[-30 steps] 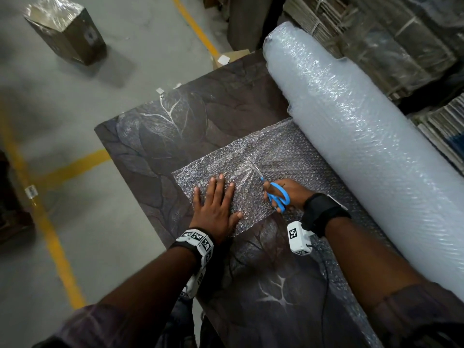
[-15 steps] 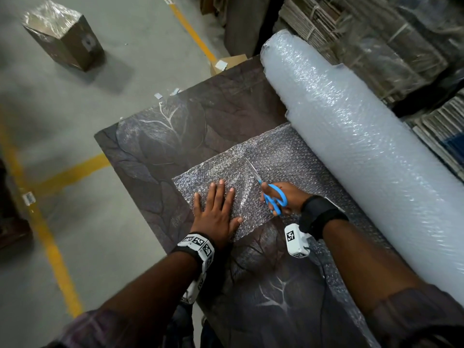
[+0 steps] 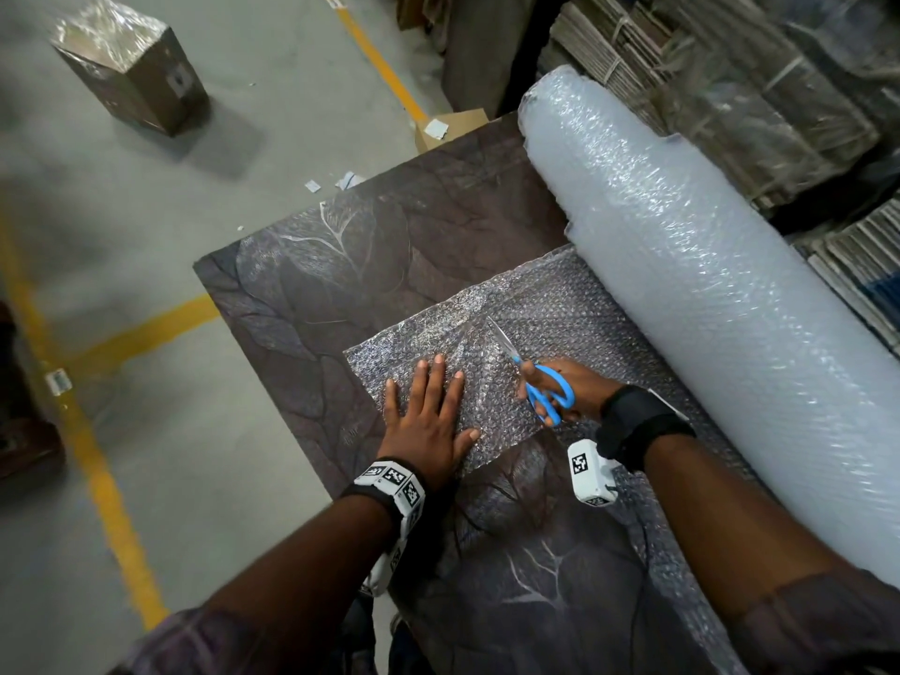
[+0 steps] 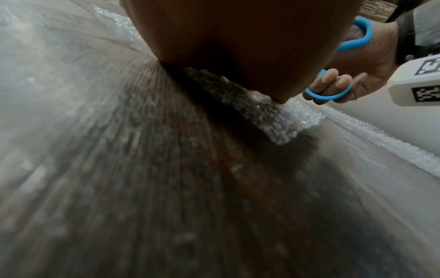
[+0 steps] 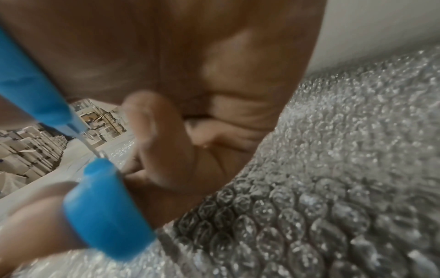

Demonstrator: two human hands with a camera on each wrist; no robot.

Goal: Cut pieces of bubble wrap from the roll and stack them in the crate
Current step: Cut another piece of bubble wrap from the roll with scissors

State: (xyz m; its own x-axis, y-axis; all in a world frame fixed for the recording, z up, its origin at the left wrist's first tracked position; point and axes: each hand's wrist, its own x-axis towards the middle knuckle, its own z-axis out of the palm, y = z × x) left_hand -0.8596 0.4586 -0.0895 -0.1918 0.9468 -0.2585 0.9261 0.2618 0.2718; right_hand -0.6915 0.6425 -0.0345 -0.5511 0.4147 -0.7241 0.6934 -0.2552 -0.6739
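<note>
A: Quick, where's the bubble wrap (image 3: 492, 343)?

B: A sheet is pulled out flat on the dark patterned surface (image 3: 341, 285), joined to the big roll (image 3: 706, 309) lying along the right side. No crate in any view.

A: Hands?

B: Left hand (image 3: 428, 421) is spread flat, fingers straight, pressing the near corner of the sheet down. Nothing gripped. Right hand (image 3: 579, 387) has fingers curled through the blue handles of the scissors (image 3: 545, 387), blades pointing away into the sheet. Left wrist view shows the fingers through the loops clearly.

A: Cut progress?

B: Looks mid-cut, a slit running from the near edge up to the blades. Piece isn't free, I'd say.

A: Handling notes?

B: Judging by looks: very light, soft, floppy film, slick plastic, likely to slide or bunch ahead of the blades. That's probably why the palm pins it close beside the cut line. Bubbles could pop under hard pressure, so flat palm beats pinching. Once free, I'd lift the piece by an edge or corner. The roll looks bulky but light; it could roll if the sheet gets tugged.
</note>
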